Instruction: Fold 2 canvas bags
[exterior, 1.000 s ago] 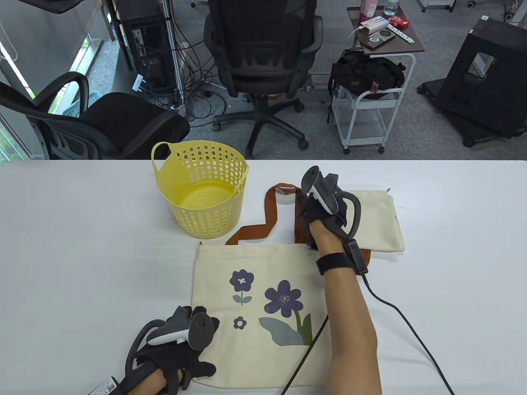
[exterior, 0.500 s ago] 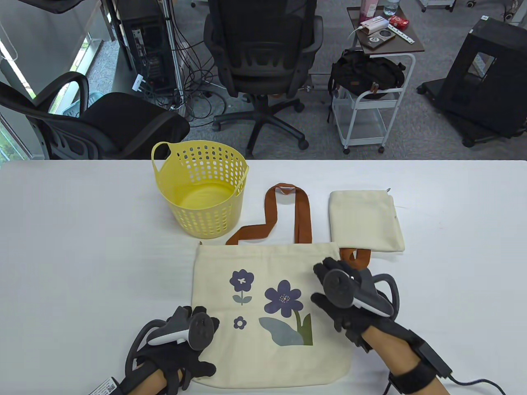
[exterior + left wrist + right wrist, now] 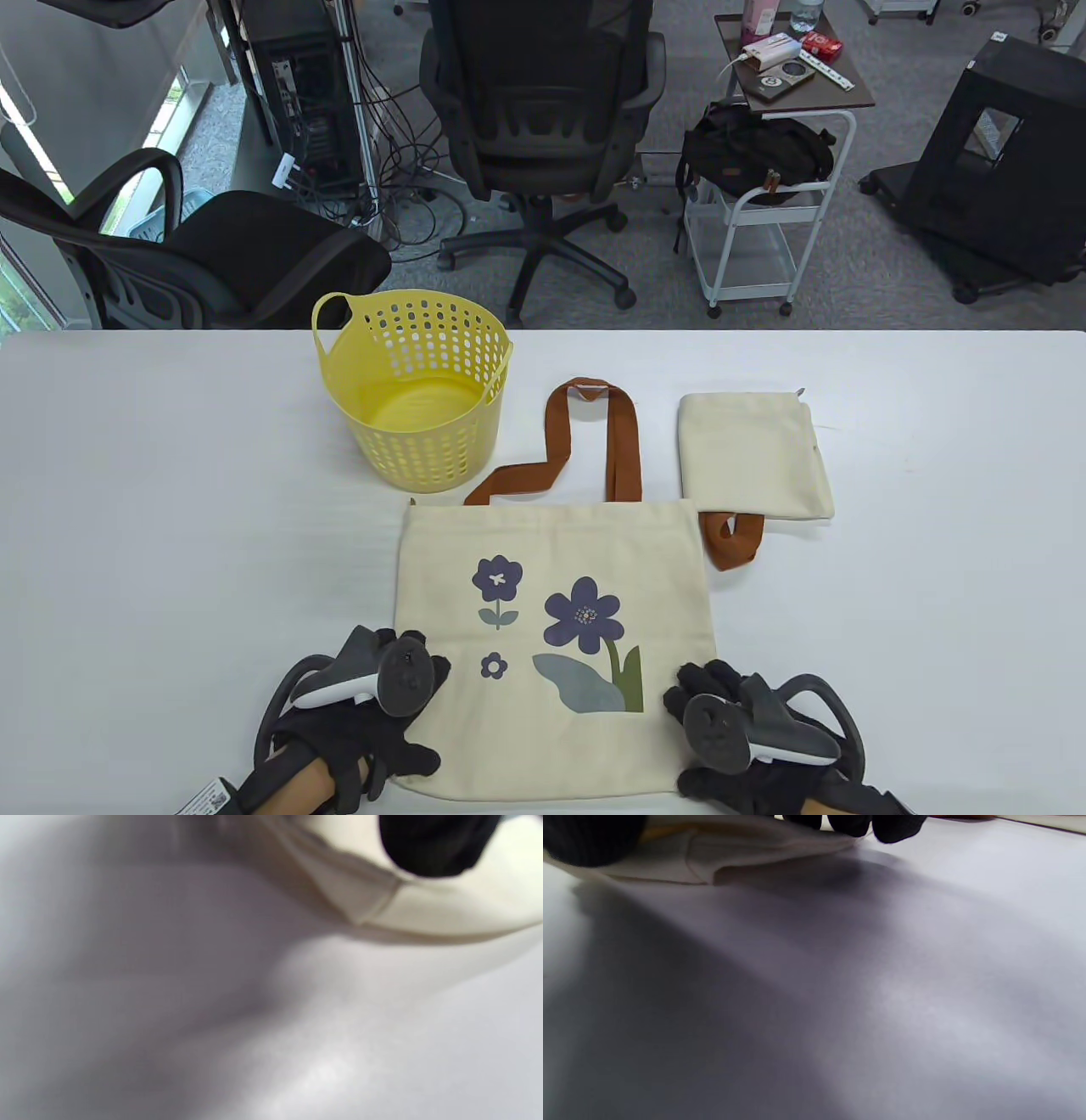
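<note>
Where both hands (image 3: 543,739) rest: flowered bag's (image 3: 556,645) 2 near corners.

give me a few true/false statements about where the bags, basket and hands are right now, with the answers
1. The flower-print bag lies flat and unfolded on the table. True.
2. The yellow basket holds a folded bag. False: nothing shows inside it.
3. The folded plain bag lies to the right of the brown straps. True.
4. The right hand is on the straps. False: it is at the flower-print bag's near right corner.
5. The left hand is at the flower-print bag's near left corner. True.
6. The basket lies tipped on its side. False: it stands upright.
</note>
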Available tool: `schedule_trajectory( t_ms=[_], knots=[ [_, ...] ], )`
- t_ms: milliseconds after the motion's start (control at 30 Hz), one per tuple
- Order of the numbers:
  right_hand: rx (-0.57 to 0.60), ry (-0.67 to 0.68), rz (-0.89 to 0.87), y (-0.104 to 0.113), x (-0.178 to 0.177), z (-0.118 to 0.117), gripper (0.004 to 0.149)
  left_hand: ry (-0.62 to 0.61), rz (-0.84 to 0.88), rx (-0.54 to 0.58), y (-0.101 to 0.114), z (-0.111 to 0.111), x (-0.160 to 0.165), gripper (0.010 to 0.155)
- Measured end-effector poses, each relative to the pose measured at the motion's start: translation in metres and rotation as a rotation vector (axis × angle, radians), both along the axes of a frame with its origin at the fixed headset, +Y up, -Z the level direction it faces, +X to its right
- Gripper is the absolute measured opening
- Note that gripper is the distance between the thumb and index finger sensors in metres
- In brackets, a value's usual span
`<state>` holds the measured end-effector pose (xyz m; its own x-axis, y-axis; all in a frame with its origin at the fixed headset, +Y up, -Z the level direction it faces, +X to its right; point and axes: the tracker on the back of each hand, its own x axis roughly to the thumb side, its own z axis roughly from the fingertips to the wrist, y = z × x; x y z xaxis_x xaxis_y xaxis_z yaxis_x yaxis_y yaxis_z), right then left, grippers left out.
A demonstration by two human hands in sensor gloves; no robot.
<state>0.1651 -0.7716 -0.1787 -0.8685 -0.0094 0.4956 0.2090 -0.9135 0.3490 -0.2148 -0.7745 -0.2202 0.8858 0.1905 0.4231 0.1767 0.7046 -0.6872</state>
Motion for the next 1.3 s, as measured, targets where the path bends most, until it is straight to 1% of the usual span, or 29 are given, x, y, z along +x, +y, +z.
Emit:
schedule_trajectory(
  t_ms=[100, 167, 200, 300, 367, 500, 600, 667, 867, 933, 1100, 1200, 1300],
  knots=[
    [0.027, 0.0, -0.011, 0.0, 0.001, 0.0, 0.082, -0.028, 0.004, -0.056, -0.002, 0.001, -0.001, 0.1],
    [0.035, -0.007, -0.021, 0.0, 0.003, -0.001, 0.081, -0.045, -0.053, -0.063, -0.007, 0.002, 0.001, 0.103],
    [0.036, -0.008, -0.027, 0.0, 0.003, -0.001, 0.081, -0.05, -0.062, -0.049, -0.006, 0.003, 0.002, 0.104],
    [0.083, -0.023, -0.043, 0.002, 0.004, -0.002, 0.076, -0.083, -0.128, 0.061, -0.003, 0.007, 0.009, 0.103],
    [0.125, -0.032, -0.055, 0.002, 0.004, -0.003, 0.071, -0.082, -0.153, 0.127, 0.0, 0.008, 0.013, 0.098],
    [0.264, -0.057, -0.091, 0.004, 0.004, -0.006, 0.058, -0.043, -0.147, 0.285, 0.008, 0.008, 0.016, 0.082],
    [0.302, -0.068, -0.139, 0.006, 0.006, -0.009, 0.049, -0.01, -0.108, 0.357, 0.012, 0.006, 0.015, 0.069],
    [0.298, -0.084, -0.176, 0.009, 0.008, -0.011, 0.046, 0.022, -0.07, 0.375, 0.015, 0.003, 0.012, 0.065],
    [0.239, -0.133, -0.308, 0.024, 0.016, -0.024, 0.044, 0.148, 0.108, 0.305, 0.025, -0.01, -0.008, 0.062],
    [0.233, -0.159, -0.37, 0.034, 0.02, -0.03, 0.044, 0.194, 0.181, 0.288, 0.03, -0.014, -0.015, 0.061],
    [0.157, -0.215, -0.566, 0.064, 0.034, -0.052, 0.046, 0.345, 0.374, 0.245, 0.055, -0.03, -0.033, 0.06],
    [0.115, -0.264, -0.662, 0.076, 0.04, -0.069, 0.049, 0.389, 0.399, 0.253, 0.068, -0.041, -0.038, 0.059],
    [0.066, -0.307, -0.692, 0.079, 0.041, -0.086, 0.052, 0.419, 0.383, 0.24, 0.075, -0.052, -0.037, 0.06]
  ],
)
